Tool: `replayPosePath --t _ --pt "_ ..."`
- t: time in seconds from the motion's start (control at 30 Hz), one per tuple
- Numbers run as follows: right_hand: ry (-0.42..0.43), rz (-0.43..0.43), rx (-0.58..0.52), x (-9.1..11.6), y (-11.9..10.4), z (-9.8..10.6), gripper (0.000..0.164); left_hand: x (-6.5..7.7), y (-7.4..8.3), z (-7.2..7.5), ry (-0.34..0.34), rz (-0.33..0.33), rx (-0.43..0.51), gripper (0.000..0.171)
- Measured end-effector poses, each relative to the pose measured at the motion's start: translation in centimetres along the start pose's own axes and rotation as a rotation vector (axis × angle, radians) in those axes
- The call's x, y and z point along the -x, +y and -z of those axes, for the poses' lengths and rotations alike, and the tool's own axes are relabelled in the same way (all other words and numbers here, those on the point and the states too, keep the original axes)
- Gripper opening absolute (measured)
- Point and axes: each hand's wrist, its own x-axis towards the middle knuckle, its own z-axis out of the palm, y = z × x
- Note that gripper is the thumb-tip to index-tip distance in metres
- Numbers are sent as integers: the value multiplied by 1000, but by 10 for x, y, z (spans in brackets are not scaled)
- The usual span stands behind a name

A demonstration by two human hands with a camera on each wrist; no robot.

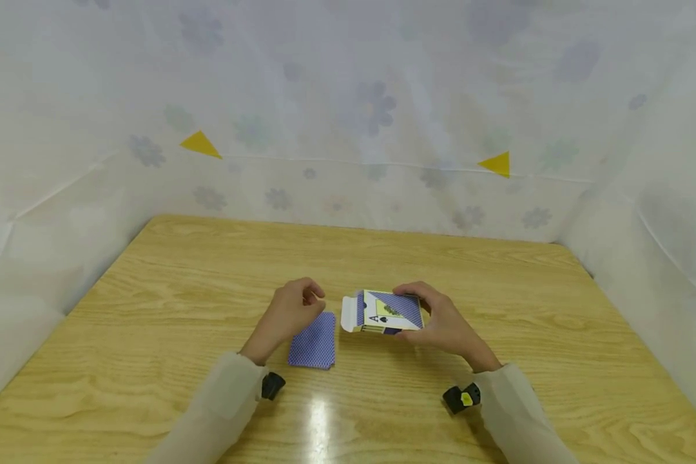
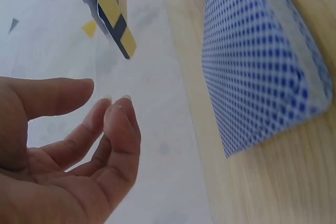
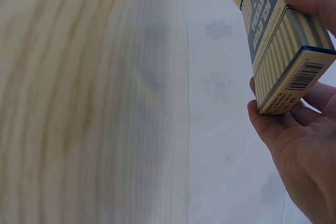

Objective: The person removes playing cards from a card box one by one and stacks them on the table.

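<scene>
My right hand [image 1: 445, 322] grips a playing card box [image 1: 391, 311], thumb on one side and fingers on the other, held up off the table. The box shows an ace of spades and blue check, with "Texas Hold 'Em" on its side [image 3: 261, 24]. Its white end flap [image 1: 349, 314] sticks out to the left, and a blue-patterned strip shows at that end. On the table left of the box lies a stack of blue-backed playing cards [image 1: 314, 345]. Over the stack's far left edge hovers my left hand [image 1: 292, 309], fingers loosely bent, thumb and fingertips apart, holding nothing.
The wooden table [image 1: 209, 270] is enclosed by pale flowered sheeting [image 1: 336, 116] at the back and both sides. Two yellow triangles [image 1: 202, 144] are on the back sheet. Dark devices [image 1: 461, 398] sit at both wrists.
</scene>
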Motion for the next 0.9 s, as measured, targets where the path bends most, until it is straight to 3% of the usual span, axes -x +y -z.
replayPosePath --t 0.37,0.57,0.9 --pt "-6 -3 4 -1 -2 -3 63 7 17 -17 -67 -51 72 11" --pt "-9 -3 5 -1 -4 -4 62 7 20 -25 -91 -21 86 13" --pt "-14 23 -8 -2 -6 -6 62 7 20 -31 -170 40 201 43"
